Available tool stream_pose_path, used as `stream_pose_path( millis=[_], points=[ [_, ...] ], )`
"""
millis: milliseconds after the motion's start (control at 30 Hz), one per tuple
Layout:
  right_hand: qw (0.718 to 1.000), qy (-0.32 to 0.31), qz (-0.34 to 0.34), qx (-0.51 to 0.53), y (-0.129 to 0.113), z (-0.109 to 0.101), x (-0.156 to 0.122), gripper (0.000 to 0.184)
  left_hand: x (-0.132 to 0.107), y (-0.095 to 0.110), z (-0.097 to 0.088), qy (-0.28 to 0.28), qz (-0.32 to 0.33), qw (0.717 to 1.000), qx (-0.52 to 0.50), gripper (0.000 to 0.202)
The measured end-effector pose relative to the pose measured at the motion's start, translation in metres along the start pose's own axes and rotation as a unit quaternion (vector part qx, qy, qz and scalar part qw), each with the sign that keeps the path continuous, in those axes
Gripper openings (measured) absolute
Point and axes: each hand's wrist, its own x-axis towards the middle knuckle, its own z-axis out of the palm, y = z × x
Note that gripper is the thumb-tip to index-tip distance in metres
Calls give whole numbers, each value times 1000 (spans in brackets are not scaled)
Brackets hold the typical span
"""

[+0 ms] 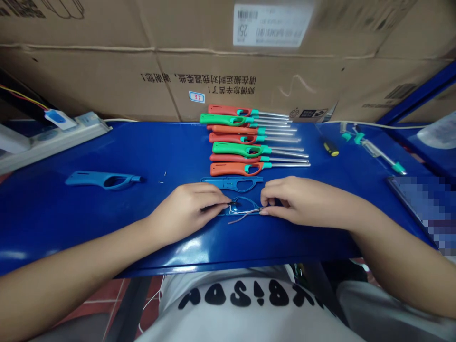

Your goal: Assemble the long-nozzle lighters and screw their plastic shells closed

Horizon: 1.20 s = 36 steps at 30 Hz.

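Observation:
My left hand (194, 205) and my right hand (290, 199) rest close together on the blue table (149, 152), both with fingers pinched. Between them lies an open blue lighter half-shell (242, 207) with thin wires (244, 216) curling out of it; my left fingertips pinch a small dark part at its left end, my right fingertips press its right end. A second blue half-shell (231, 182) lies just behind the hands.
Several finished orange and green long-nosed lighters (249, 140) lie in a row behind. A blue lighter body (103, 180) lies at left, tiny pins (162, 179) near it. A yellow-handled screwdriver (330, 147) and a tube tool (374, 149) sit at right. Cardboard boxes (228, 57) wall the back.

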Motion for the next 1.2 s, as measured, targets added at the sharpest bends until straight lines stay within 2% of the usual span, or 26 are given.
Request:
stream_pose_path(
  millis=[200, 333, 400, 500, 633, 867, 1000, 1100, 1200],
  points=[
    [993, -12, 84, 82, 5, 4, 12, 22, -2, 2, 1, -5, -3, 1000, 4, 15],
    [992, 7, 100, 80, 6, 4, 13, 22, -4, 6, -2, -9, -6, 999, 39, 21],
    [990, 13, 112, 86, 6, 3, 11, 22, -4, 8, -4, -24, -9, 998, 62, 24],
    [982, -21, 134, 131, 5, 0, 9, 22, -4, 11, -4, -55, -9, 994, 97, 31],
    [979, -37, 136, 148, 5, -3, 7, 23, -6, 11, -2, -83, 6, 987, 141, 32],
    [979, -46, 137, 144, 5, -4, 6, 23, -7, 14, -1, -92, 25, 978, 186, 31],
    [991, -13, 87, 102, 6, -3, 7, 16, -7, 14, 0, -91, 34, 975, 198, 31],
    [996, 80, 0, 44, 5, 3, 10, 18, -7, 12, 1, -81, 34, 979, 186, 31],
    [984, 167, -69, 3, 2, 15, 16, 17, -7, 10, 2, -73, 31, 983, 164, 30]
  ],
)
